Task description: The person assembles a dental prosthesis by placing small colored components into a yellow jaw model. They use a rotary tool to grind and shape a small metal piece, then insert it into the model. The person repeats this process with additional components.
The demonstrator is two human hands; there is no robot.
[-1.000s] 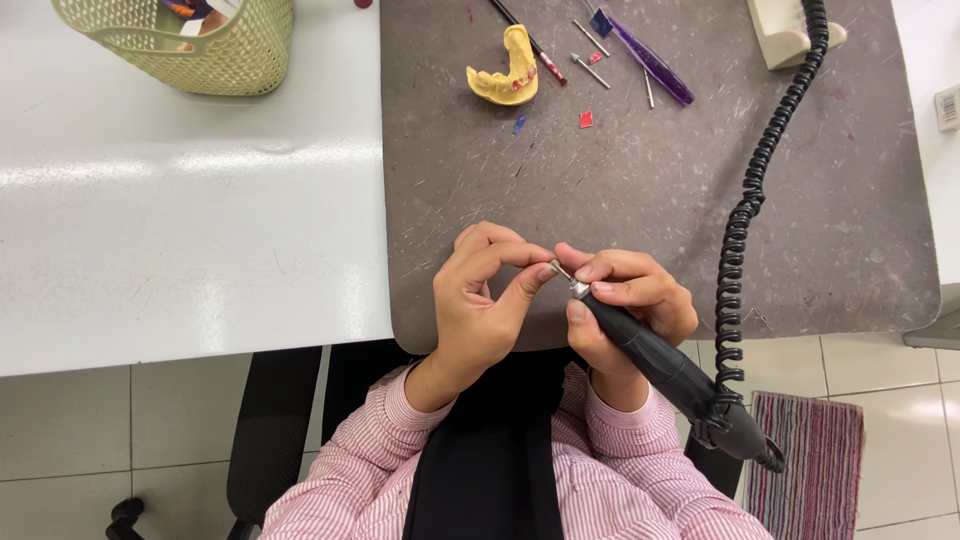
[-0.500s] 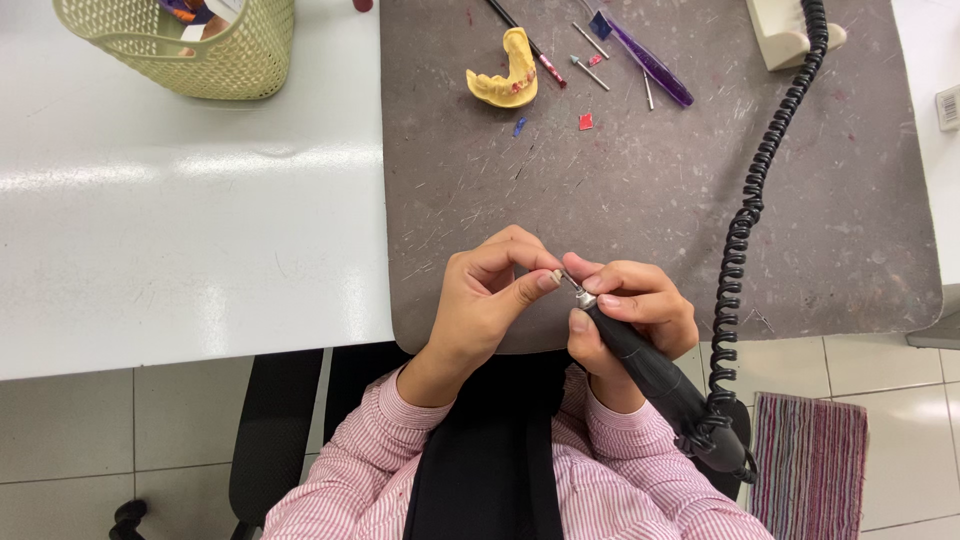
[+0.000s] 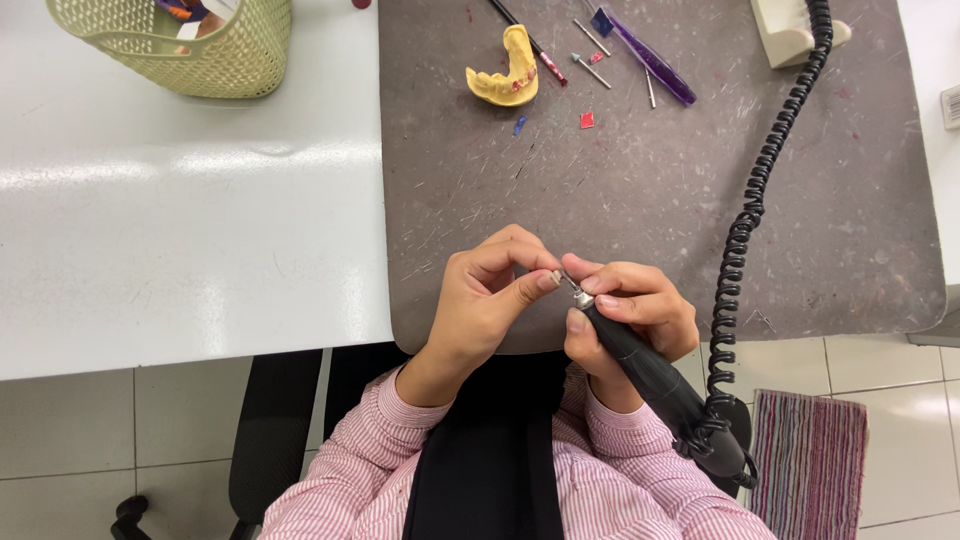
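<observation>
Head view looks straight down on a grey mat (image 3: 650, 180) laid over a white table (image 3: 180, 230), where two hands meet at the mat's near edge, at 6 o'clock. Right hand (image 3: 625, 315) is wrapped around a black handpiece (image 3: 650, 375), gripped like a pen close to its metal nose so the tip can be steered finely; its body runs back toward 5 o'clock, where a coiled cord (image 3: 760, 200) leaves it and climbs to 1 o'clock. Left hand (image 3: 490, 300) is pinched narrow, thumb and fingers closed on something too small to make out, held right against the handpiece tip; both hands seem braced together over the edge for steadiness. Well apart, at 12 o'clock, a yellow jaw cast (image 3: 508, 72) lies on the mat with loose burs (image 3: 590, 55) and a purple tool (image 3: 645, 60) just beside it at 1 o'clock, within reach but out of the working area. A mesh basket (image 3: 200, 50) stands on the table at 10 o'clock.
</observation>
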